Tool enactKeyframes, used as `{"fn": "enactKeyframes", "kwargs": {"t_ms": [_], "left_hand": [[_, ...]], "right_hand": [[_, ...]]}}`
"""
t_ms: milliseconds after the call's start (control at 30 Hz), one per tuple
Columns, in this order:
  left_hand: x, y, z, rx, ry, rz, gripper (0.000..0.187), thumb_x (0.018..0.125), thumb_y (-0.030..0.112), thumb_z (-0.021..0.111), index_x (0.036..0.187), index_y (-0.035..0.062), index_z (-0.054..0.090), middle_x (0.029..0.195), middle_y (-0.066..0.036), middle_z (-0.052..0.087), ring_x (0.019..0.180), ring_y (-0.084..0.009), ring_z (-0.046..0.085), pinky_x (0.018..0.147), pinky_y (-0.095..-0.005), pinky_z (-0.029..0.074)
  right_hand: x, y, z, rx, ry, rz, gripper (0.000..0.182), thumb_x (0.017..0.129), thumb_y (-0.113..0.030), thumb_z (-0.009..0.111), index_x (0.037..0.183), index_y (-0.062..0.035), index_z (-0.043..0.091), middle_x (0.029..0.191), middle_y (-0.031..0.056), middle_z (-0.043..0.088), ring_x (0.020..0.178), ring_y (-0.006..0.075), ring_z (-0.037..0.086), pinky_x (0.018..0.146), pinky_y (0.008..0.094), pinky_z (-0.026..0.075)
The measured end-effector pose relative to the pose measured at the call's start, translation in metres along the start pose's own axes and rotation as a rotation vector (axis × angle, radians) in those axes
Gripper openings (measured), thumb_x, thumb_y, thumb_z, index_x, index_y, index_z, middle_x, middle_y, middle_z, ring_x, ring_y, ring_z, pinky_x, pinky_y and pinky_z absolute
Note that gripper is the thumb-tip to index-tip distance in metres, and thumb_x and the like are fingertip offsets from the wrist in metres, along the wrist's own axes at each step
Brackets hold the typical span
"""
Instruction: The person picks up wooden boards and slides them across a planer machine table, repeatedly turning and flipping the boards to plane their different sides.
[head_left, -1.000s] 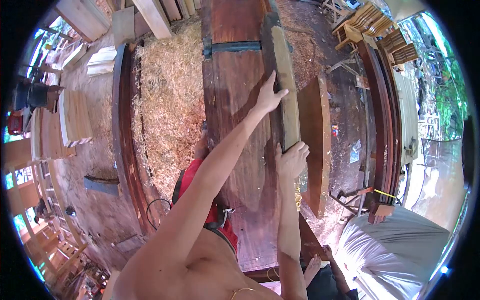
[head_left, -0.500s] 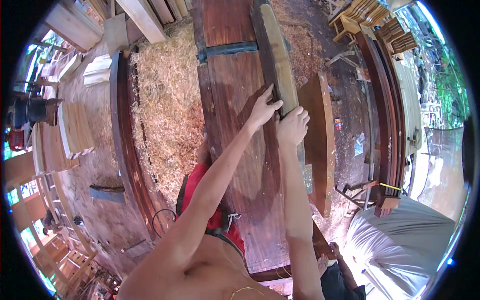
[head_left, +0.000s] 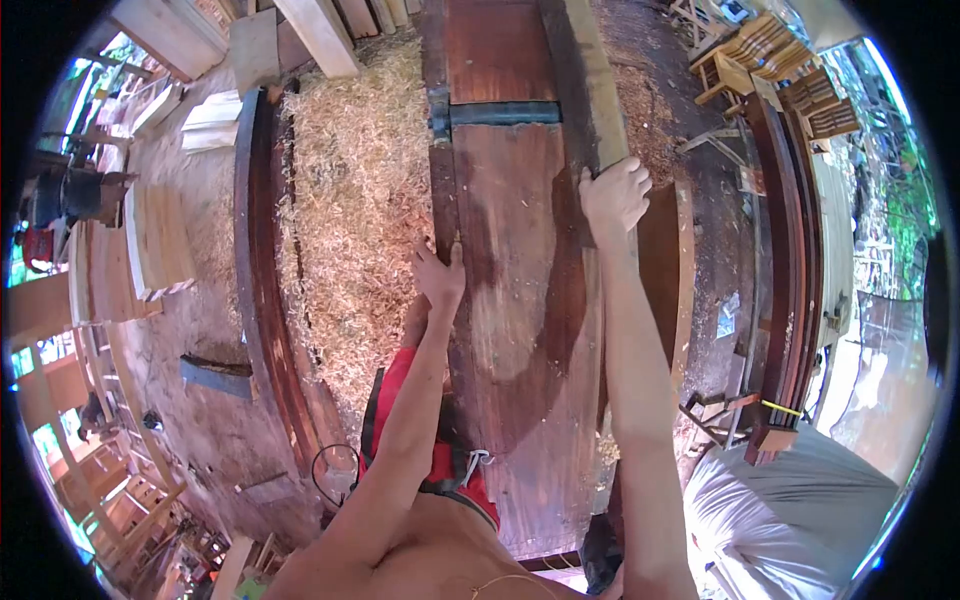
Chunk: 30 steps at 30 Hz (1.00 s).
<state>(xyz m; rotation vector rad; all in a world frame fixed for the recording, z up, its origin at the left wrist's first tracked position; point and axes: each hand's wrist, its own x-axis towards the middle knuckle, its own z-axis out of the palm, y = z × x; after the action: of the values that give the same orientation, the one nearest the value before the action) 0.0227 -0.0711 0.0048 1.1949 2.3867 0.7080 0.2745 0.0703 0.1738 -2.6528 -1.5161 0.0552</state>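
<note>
A wide dark reddish-brown wooden panel [head_left: 510, 220] stretches away in front of me, with a dark crossbar [head_left: 505, 113] over its far part. Along its right side lies a thick wooden beam [head_left: 588, 75], dark on top and tan on its outer face. My right hand [head_left: 617, 200] grips this beam near its closer end, fingers curled over the outer edge. At the panel's left edge is my left hand [head_left: 438, 275], thumb and fingers spread and holding nothing. Whether its palm presses on the edge is hidden.
Wood shavings [head_left: 350, 200] cover the floor left of the panel, beside a long dark beam [head_left: 262, 270]. An upright brown board [head_left: 660, 270] stands close on the right. Stacked dark planks [head_left: 785, 260] lie further right, near a grey cloth cover [head_left: 800, 500]. Dark clothing [head_left: 600, 555] shows at the bottom.
My left hand has left the beam and moved across to the panel's left edge. My right hand is further forward, still on the beam. The view has shifted slightly left.
</note>
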Motion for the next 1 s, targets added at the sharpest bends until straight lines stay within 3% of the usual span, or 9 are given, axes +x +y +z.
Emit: {"fn": "enactKeyframes", "kwargs": {"t_ms": [67,100,233,300,467,700,867,1000], "left_hand": [[0.001,-0.001,0.004,-0.084,-0.169,-0.043,0.075,0.099,0.046,0.070,0.153,0.0019,0.044,0.143,-0.030,0.056,0.137,-0.0524,0.049,0.111,-0.0659,0.041],[0.001,-0.010,0.020,-0.012,-0.089,-0.027,0.077,0.098,0.047,0.071,0.152,-0.0007,0.045,0.142,-0.031,0.056,0.136,-0.0515,0.050,0.110,-0.0645,0.042],[0.004,0.009,-0.002,-0.125,-0.166,-0.060,0.081,0.097,0.048,0.072,0.153,-0.0033,0.043,0.143,-0.031,0.056,0.138,-0.0504,0.050,0.113,-0.0616,0.042],[0.004,0.000,0.004,-0.155,-0.092,-0.003,0.082,0.096,0.049,0.072,0.151,-0.0054,0.044,0.142,-0.032,0.056,0.137,-0.0490,0.051,0.113,-0.0596,0.043],[0.002,0.000,0.007,-0.049,-0.150,-0.125,0.087,0.097,0.054,0.071,0.152,-0.0071,0.044,0.148,-0.032,0.053,0.140,-0.0504,0.048,0.115,-0.0606,0.042],[0.003,0.001,0.006,-0.057,-0.157,-0.087,0.089,0.096,0.055,0.071,0.154,-0.0068,0.043,0.152,-0.029,0.051,0.144,-0.0480,0.044,0.114,-0.0628,0.041],[0.006,-0.001,0.005,-0.107,-0.115,-0.012,0.081,0.094,0.046,0.076,0.152,-0.0021,0.045,0.144,-0.027,0.056,0.137,-0.0469,0.050,0.110,-0.0602,0.045],[0.005,0.004,0.003,-0.148,-0.059,0.013,0.072,0.097,0.038,0.079,0.146,-0.0061,0.050,0.134,-0.031,0.059,0.126,-0.0493,0.056,0.111,-0.0546,0.044]], "right_hand": [[0.025,-0.015,0.008,-0.017,0.020,-0.001,0.070,0.087,-0.049,0.084,0.125,0.0002,0.053,0.129,0.0195,0.061,0.128,0.0354,0.060,0.101,0.0510,0.056],[0.037,-0.022,0.013,-0.022,0.043,-0.016,0.075,0.087,-0.052,0.084,0.129,0.0023,0.052,0.129,0.0202,0.062,0.129,0.0372,0.060,0.103,0.0528,0.055],[0.084,-0.048,0.026,-0.013,0.058,-0.040,0.083,0.089,-0.055,0.082,0.135,0.0065,0.051,0.134,0.0234,0.061,0.132,0.0393,0.059,0.106,0.0538,0.053],[0.104,-0.056,0.035,-0.031,0.031,-0.056,0.085,0.089,-0.056,0.081,0.137,0.0076,0.050,0.137,0.0249,0.061,0.134,0.0401,0.059,0.107,0.0540,0.053],[0.134,-0.058,0.057,-0.045,0.094,-0.089,0.098,0.085,-0.063,0.080,0.142,0.0100,0.048,0.143,0.0278,0.060,0.137,0.0429,0.058,0.110,0.0557,0.051],[0.151,-0.060,0.059,-0.085,0.029,-0.075,0.105,0.084,-0.068,0.079,0.145,0.0110,0.047,0.148,0.0300,0.057,0.141,0.0443,0.056,0.114,0.0566,0.048],[0.172,-0.075,0.059,-0.060,0.032,-0.071,0.106,0.084,-0.068,0.079,0.147,0.0110,0.047,0.150,0.0294,0.057,0.142,0.0442,0.055,0.115,0.0556,0.048],[0.192,-0.093,0.058,-0.084,0.034,-0.047,0.106,0.085,-0.068,0.079,0.149,0.0100,0.046,0.152,0.0295,0.056,0.143,0.0439,0.054,0.116,0.0557,0.048]]}}
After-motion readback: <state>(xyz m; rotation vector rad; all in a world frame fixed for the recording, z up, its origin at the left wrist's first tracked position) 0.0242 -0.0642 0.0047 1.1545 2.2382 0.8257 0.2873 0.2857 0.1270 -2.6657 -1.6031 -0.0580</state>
